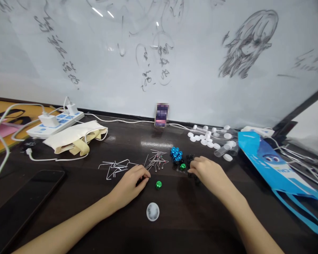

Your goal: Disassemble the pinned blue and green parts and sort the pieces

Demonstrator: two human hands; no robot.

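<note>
My left hand [132, 182] rests on the dark table with loosely curled fingers. A gap shows between thumb and forefinger, and nothing is visible in it. Beyond its fingertips lie thin metal pins with small rounded ends [158, 160]; bent metal rods [115, 167] lie to its left. My right hand [203, 172] is closed, fingertips down among small black parts [190, 158]; what it pinches is hidden. Beside it are a green piece [183, 166] and a cluster of blue pieces [176, 154]. Another green piece [158, 184] and a round translucent cap [153, 211] lie between my forearms.
White caps and clear tubes [209, 139] lie at back right, near a blue bag [267, 162] and metal rods [307, 162]. A cream cloth pouch [71, 135], power strip [60, 121] and large phone [29, 204] are left. A smaller phone [161, 115] leans against the whiteboard [95, 53].
</note>
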